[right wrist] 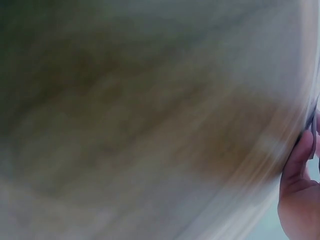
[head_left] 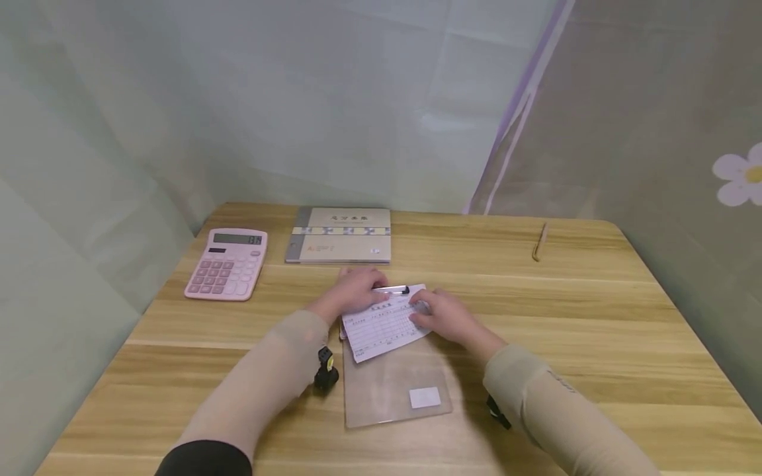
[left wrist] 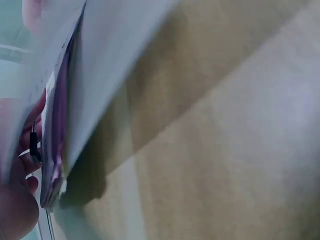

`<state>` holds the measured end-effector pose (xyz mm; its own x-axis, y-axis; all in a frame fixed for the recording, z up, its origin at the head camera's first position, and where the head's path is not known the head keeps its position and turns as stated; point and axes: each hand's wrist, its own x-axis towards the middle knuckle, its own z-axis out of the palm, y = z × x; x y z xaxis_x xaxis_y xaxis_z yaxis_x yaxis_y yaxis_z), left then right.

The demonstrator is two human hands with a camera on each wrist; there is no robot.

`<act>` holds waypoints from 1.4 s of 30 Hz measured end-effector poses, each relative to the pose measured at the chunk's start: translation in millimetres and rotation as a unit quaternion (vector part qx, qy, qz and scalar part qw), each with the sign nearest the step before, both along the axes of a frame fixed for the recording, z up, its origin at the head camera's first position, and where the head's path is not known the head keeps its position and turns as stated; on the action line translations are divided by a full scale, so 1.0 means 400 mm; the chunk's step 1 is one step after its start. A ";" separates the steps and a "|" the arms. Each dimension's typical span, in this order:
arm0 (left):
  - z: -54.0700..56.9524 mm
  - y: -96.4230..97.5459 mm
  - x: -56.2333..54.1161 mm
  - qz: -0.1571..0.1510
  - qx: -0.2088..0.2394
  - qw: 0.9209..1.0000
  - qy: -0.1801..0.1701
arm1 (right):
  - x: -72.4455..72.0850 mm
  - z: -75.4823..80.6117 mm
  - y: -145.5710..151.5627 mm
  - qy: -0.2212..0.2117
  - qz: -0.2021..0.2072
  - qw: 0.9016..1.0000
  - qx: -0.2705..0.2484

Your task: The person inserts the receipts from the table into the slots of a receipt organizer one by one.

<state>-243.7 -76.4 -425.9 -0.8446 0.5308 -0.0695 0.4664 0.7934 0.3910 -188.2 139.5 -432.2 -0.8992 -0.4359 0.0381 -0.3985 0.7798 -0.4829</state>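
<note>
A clear clipboard (head_left: 387, 390) with a small white label lies in front of me in the head view. Printed forms (head_left: 383, 328) rest at an angle over its upper half, beside its silver clip with a black end (head_left: 393, 289). Thumb and fingers of my left hand (head_left: 355, 289) grip the left end of this clip. My right hand (head_left: 448, 317) pinches the forms at their right edge. From the left wrist, the paper stack (left wrist: 59, 115) shows edge-on with a purple layer. In the right wrist view my right thumb (right wrist: 298, 157) presses at the board's edge.
A pink calculator (head_left: 229, 264) lies at the left of the wooden table (head_left: 595, 344). Behind the clipboard is a beige account book (head_left: 342, 237) with a grey spine. A slim pinkish-gold pen (head_left: 540, 242) lies at the back right. Fabric curtains (head_left: 357, 99) hang around the table.
</note>
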 end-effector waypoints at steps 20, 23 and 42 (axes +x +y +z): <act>-0.009 0.000 -0.011 0.001 0.005 1.000 -0.011 | 0.000 -0.005 -0.019 0.035 -0.043 0.997 0.051; -0.008 -0.001 -0.009 0.003 0.005 1.000 -0.013 | -0.001 -0.007 -0.023 0.033 -0.049 0.997 0.056; -0.009 -0.005 0.020 0.026 -0.001 1.000 -0.017 | 0.003 0.003 -0.037 0.029 -0.057 0.995 0.078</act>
